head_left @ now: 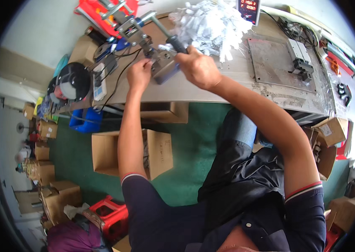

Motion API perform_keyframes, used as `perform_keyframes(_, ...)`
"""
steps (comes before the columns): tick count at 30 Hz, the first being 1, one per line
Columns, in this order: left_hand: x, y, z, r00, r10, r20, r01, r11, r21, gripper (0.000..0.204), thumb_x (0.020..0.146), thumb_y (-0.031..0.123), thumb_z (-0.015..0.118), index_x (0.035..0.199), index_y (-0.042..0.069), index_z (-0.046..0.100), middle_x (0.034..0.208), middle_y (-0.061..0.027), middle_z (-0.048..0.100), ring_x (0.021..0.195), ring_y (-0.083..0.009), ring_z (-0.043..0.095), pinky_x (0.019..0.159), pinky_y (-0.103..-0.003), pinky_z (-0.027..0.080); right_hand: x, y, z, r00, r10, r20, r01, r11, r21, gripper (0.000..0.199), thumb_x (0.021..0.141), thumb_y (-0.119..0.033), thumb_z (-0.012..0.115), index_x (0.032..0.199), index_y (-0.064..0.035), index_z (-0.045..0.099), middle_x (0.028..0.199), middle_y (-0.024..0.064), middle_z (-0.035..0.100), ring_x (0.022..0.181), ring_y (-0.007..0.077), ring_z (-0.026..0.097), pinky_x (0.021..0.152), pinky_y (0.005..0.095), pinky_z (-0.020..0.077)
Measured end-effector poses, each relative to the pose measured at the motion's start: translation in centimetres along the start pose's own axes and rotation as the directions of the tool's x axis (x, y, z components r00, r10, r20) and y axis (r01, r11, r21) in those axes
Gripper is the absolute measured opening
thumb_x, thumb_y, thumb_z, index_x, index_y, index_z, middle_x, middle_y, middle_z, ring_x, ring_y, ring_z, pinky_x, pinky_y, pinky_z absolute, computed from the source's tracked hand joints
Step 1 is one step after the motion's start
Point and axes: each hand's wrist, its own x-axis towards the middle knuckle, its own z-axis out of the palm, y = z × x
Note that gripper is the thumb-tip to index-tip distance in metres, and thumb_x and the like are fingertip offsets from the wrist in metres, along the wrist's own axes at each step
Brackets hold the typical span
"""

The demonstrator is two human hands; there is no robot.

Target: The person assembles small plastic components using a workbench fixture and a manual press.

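A metal hand-lever press (132, 31) stands at the back left of the workbench (211, 93). My right hand (198, 69) is wrapped round the black grip of its lever (176, 43). To the left of the press's lower block (167, 71), my left hand (139, 75) has its fingers pinched together by the tooling. Whatever those fingertips hold is too small to make out. Behind my right hand lies a big heap of white, translucent plastic parts (209, 27).
A counter with red digits (249, 10) stands behind the heap. On the bench's right lies a metal plate (265, 63) with a clamp-like fixture (300, 61). Cables and a round black device (73, 80) sit at left. Below is an open cardboard box (160, 154); a red stool (109, 216) stands lower left.
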Motion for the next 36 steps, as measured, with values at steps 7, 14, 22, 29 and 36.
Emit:
perform_keyframes(7,-6.6,0.4,-4.3,0.980,0.013,-0.198,0.017,0.989,0.147,0.017,0.097,0.020,0.062,0.104,0.010,0.074,0.099,-0.0144,0.072,0.090,-0.0375,0.068,0.075,-0.042,0.053,6.5,-3.6,-8.4,0.997,-0.010,0.073,0.012,1.000,-0.028,0.014,0.095,-0.022,0.064,0.106,-0.0160,0.070,0.086,0.0159,0.070,0.078,0.0383,0.068,0.072,0.0477,0.0549)
perform_keyframes(14,-24.5,-10.6,-7.3,0.826,-0.494,-0.272,0.553,0.806,0.213,0.023,0.094,0.024,0.069,0.109,0.008,0.075,0.098,-0.0158,0.074,0.090,-0.0363,0.071,0.079,-0.044,0.055,8.6,-3.0,-8.3,0.992,-0.109,0.063,0.112,0.993,-0.045,0.017,0.097,-0.027,0.062,0.107,-0.0144,0.069,0.079,0.0172,0.070,0.076,0.0376,0.069,0.072,0.0466,0.0551)
perform_keyframes(22,-29.2,-12.3,-6.4,0.853,-0.515,-0.082,0.503,0.772,0.390,0.044,0.090,0.027,0.074,0.130,0.012,0.065,0.129,-0.0174,0.064,0.122,-0.0399,0.057,0.105,-0.049,0.045,4.4,-1.9,-12.5,0.986,0.161,-0.040,-0.156,0.981,0.113,0.042,0.095,-0.024,0.066,0.133,-0.0096,0.058,0.086,0.0163,0.073,0.071,0.0331,0.070,0.072,0.0411,0.0550)
perform_keyframes(29,-20.2,4.8,-0.2,0.972,-0.049,-0.228,0.031,0.996,-0.080,0.019,0.087,0.000,0.069,0.106,0.005,0.072,0.108,-0.0145,0.069,0.103,-0.0348,0.065,0.090,-0.043,0.053,-10.7,6.7,-18.0,0.852,0.523,0.025,-0.522,0.852,-0.032,0.021,0.093,-0.016,0.064,0.111,-0.0076,0.071,0.082,0.0189,0.071,0.078,0.0363,0.072,0.070,0.0418,0.0547)
perform_keyframes(36,-7.0,13.9,4.0,0.921,0.372,-0.117,-0.373,0.928,0.016,0.025,0.087,0.000,0.069,0.112,0.005,0.069,0.112,-0.0109,0.065,0.108,-0.0330,0.062,0.093,-0.044,0.052,-20.3,11.9,-22.1,0.758,0.647,-0.082,-0.651,0.745,-0.146,0.014,0.093,-0.014,0.065,0.103,-0.0055,0.072,0.087,0.0190,0.072,0.080,0.0381,0.071,0.071,0.0421,0.0548)
